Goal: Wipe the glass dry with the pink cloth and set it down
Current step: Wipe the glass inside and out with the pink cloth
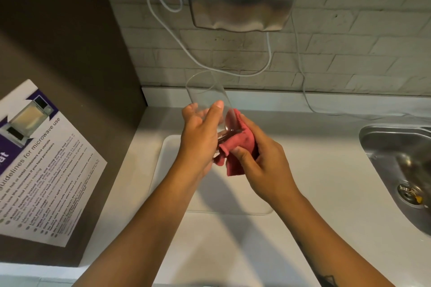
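The white counter (303, 170) runs wide, the steel sink (396, 165) to the right, a pale tray (168, 170) below the hands. Above that tray the left hand (200, 133) is wrapped round the lower part of the clear glass (205, 91), mouth tilted far. The right hand (263, 165) is closed on the pink cloth (235, 144), pressed against the base. Wet glass in bare fingers looks slippery; a hard rub might twist it loose onto the counter.
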